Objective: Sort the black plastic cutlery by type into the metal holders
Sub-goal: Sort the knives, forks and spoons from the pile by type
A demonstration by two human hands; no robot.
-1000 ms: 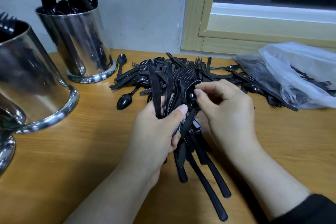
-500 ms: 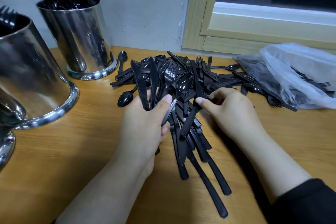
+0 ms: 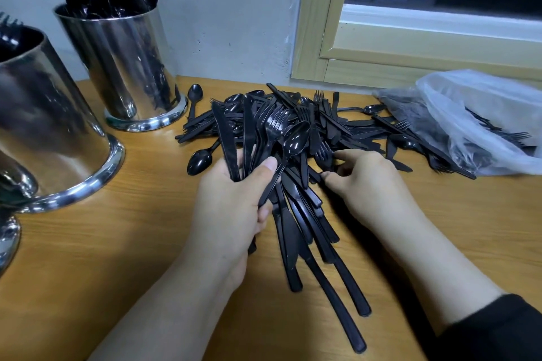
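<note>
A heap of black plastic cutlery (image 3: 337,123) lies on the wooden table (image 3: 117,243) near the wall. My left hand (image 3: 231,205) grips a mixed bundle (image 3: 264,135) of knives, forks and a spoon, heads pointing up and away. My right hand (image 3: 363,182) rests low on the pile, its fingertips pinching a fork (image 3: 324,152) at the heap's near edge. Several knives (image 3: 316,243) lie fanned toward me between my hands. A metal holder (image 3: 126,67) at the back left is filled with spoons. A nearer holder (image 3: 44,126) at the left has forks showing.
A clear plastic bag (image 3: 475,114) with more cutlery lies at the right by the window frame (image 3: 381,64). A third metal holder's base (image 3: 6,237) shows at the far left edge. A loose spoon (image 3: 201,160) lies left of the pile.
My right hand dropped from the raised bundle to the pile and now pinches a fork there. My left hand shifted slightly left with its bundle, which now includes the spoon.
</note>
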